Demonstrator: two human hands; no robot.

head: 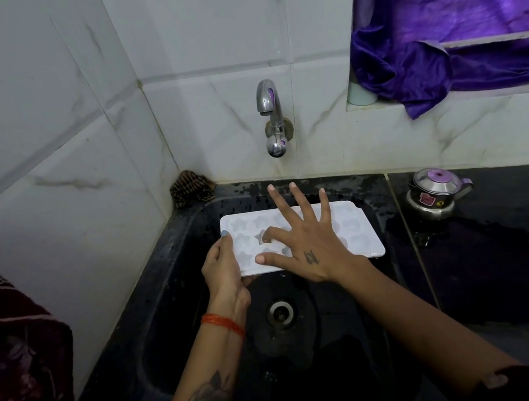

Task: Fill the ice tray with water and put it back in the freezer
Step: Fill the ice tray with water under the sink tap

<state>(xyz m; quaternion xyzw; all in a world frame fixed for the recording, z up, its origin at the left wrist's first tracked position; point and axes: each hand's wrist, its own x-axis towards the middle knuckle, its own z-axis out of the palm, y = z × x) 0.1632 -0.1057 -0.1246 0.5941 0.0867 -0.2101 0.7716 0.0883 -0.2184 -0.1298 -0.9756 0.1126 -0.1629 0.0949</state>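
A white ice tray (300, 236) with star-shaped cells was held level above a black sink (177, 318), below and in front of a chrome wall tap (271, 116). The left hand (222, 269) gripped the tray's left edge, thumb on top, orange threads round its wrist. The right hand (308, 245) lay spread wide over the cells, fingers straight, covering the tray's middle. A drain (280, 313) sat in the basin beneath. A small steel pot with a purple knob (437, 193) stood on the wet black counter (506, 248) to the right, a purple curtain (456, 17) hung above it, and a brown patterned cloth (190, 187) sat bunched in the corner.
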